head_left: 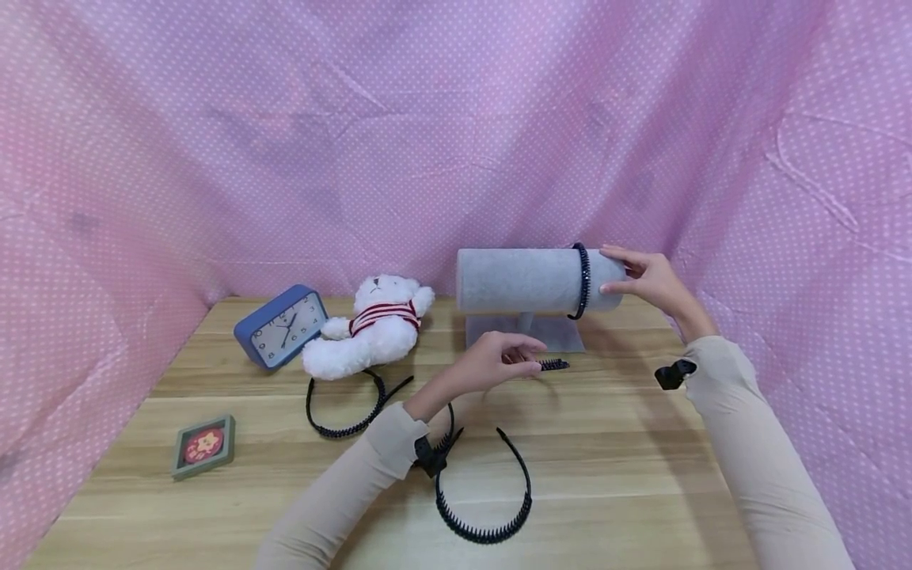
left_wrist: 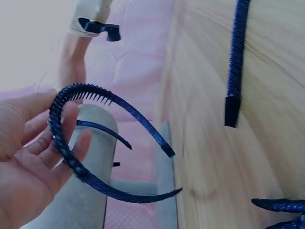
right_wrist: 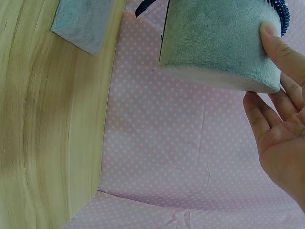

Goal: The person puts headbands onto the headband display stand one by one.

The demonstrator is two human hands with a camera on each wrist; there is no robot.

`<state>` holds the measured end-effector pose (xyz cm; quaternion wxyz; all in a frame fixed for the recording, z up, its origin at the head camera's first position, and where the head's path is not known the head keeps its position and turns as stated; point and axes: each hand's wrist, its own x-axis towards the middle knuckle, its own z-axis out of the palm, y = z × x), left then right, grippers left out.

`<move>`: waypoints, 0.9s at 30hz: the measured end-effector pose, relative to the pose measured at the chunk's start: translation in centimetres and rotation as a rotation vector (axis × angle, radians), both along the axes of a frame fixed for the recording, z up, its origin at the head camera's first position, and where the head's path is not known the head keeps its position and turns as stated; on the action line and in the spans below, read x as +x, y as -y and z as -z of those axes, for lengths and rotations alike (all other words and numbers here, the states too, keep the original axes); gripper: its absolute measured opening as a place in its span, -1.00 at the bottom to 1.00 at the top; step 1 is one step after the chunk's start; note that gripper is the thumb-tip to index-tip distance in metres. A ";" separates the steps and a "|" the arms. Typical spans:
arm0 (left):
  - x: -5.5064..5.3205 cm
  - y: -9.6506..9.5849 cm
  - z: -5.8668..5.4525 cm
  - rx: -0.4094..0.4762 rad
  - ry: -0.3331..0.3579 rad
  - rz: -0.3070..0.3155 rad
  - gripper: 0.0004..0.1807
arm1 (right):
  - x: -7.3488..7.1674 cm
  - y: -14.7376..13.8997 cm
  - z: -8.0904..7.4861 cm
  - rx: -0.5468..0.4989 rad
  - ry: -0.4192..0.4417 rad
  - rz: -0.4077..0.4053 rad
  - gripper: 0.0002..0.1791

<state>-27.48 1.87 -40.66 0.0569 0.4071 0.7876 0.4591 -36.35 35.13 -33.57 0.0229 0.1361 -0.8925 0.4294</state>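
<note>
My left hand (head_left: 502, 360) holds a dark toothed headband (left_wrist: 59, 129) between thumb and fingers, its two ends pointing away from the palm. In the head view only a short toothed stretch of it shows beyond the fingertips, in front of the display stand. A grey plush roll (head_left: 516, 281) lies level on that stand, and another dark headband (head_left: 584, 281) hangs around its right part. My right hand (head_left: 651, 281) grips the roll's right end, thumb (right_wrist: 271, 31) on one side and fingers at the end face.
Several dark headbands lie on the wooden table, one at the front (head_left: 484, 532) and one left of it (head_left: 342, 431). A white teddy bear (head_left: 385, 324), a blue alarm clock (head_left: 281, 326) and a small green frame (head_left: 204, 446) stand or lie to the left. Pink dotted cloth (head_left: 427, 142) surrounds the table.
</note>
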 end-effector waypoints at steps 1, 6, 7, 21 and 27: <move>0.0 0.1 -0.1 0.004 0.007 0.009 -0.62 | 0.0 0.0 0.0 -0.001 0.003 0.002 -0.21; -0.2 0.6 -0.6 0.021 0.063 0.074 -0.58 | 0.0 0.1 -0.1 -0.006 0.010 0.004 -0.21; -0.2 0.7 -0.7 0.026 0.077 0.090 -0.57 | 0.0 0.1 -0.1 -0.005 0.016 0.006 -0.20; 0.6 2.0 -2.5 0.046 0.062 0.031 -0.45 | 0.3 0.2 -0.4 -0.002 0.062 0.020 -0.18; 1.1 3.5 -3.3 0.146 0.130 -0.080 -0.47 | 0.2 0.2 -0.1 0.014 0.034 0.014 -0.20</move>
